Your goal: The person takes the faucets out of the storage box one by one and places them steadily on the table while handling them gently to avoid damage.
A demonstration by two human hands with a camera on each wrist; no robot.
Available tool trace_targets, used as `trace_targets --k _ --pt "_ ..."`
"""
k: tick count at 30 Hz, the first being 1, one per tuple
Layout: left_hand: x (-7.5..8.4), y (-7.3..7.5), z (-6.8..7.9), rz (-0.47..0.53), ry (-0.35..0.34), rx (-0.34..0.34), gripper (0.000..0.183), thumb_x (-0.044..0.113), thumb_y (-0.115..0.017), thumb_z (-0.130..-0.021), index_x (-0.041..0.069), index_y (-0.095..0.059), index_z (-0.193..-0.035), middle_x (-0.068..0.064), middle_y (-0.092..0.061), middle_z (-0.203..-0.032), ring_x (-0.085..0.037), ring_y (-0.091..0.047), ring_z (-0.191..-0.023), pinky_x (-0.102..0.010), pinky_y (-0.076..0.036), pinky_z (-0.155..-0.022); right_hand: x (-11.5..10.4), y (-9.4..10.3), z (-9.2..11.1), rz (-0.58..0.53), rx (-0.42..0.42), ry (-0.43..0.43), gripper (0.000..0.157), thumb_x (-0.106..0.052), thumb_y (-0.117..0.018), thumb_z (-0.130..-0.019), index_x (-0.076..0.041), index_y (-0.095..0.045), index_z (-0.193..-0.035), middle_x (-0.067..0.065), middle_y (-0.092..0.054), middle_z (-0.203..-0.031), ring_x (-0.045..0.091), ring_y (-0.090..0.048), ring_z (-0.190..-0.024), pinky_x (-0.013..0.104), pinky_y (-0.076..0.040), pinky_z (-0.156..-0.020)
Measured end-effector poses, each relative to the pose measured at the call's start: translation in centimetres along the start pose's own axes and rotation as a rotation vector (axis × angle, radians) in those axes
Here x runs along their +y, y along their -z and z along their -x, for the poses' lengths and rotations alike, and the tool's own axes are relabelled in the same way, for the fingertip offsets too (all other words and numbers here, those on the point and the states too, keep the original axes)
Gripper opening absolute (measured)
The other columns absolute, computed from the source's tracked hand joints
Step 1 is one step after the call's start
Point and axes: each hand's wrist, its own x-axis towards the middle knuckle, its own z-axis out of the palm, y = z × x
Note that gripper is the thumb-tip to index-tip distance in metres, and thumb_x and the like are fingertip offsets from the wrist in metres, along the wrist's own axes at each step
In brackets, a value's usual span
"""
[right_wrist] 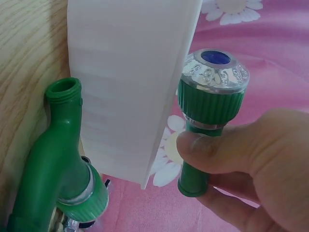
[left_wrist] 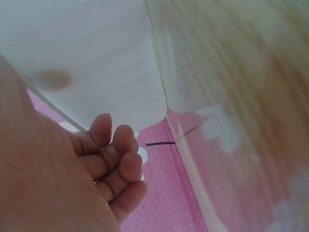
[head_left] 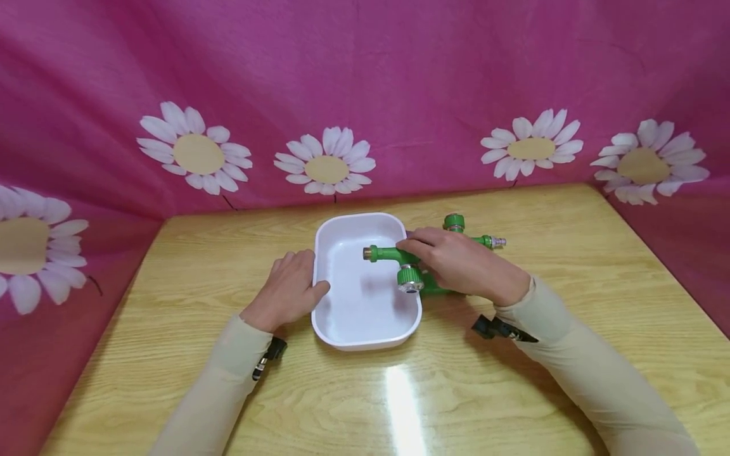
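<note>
My left hand (head_left: 288,288) grips the left wall of a white plastic tub (head_left: 367,344), thumb over the rim on the inside and fingers curled outside. In the left wrist view the thumb tip shows as a dark blot through the tub wall (left_wrist: 96,63). My right hand (head_left: 459,259) pinches a green plastic tap (right_wrist: 211,104) by its body, above the tub's right rim. This tap has a ribbed knob with a silver, blue-centred top, and its threaded end points left over the tub floor. More green taps (right_wrist: 65,130) lie on the table right of the tub, partly hidden by my right hand.
The wooden table (head_left: 228,240) reaches back to a pink curtain (head_left: 422,82) with printed daisies, which also hangs at both sides. Beyond my right hand, one tap's knob (head_left: 454,221) and a metal hose-end nozzle (head_left: 499,242) show.
</note>
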Motion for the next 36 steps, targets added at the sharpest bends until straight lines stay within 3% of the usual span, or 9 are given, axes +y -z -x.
trace_targets --k 9,36 --pt "-0.1 -0.1 0.0 0.000 -0.009 0.013 0.036 0.034 -0.055 -0.093 0.004 -0.053 -0.114 -0.007 -0.053 -0.093 -0.026 -0.044 -0.094 -0.037 -0.031 -0.084 0.4 0.4 0.0 -0.015 0.030 -0.003 0.044 0.002 -0.080 -0.083 -0.004 -0.069 -0.126 0.011 -0.072 -0.118 0.024 -0.071 -0.107 0.040 -0.060 -0.093" --pt "-0.2 -0.1 0.0 0.008 -0.026 0.025 0.032 0.032 -0.056 -0.093 0.005 -0.053 -0.108 -0.007 -0.052 -0.089 -0.026 -0.043 -0.090 -0.036 -0.029 -0.081 1.5 1.2 0.3 -0.065 -0.069 -0.101 0.057 0.001 -0.083 -0.078 -0.004 -0.065 -0.132 0.012 -0.069 -0.122 0.022 -0.069 -0.105 0.039 -0.061 -0.088"
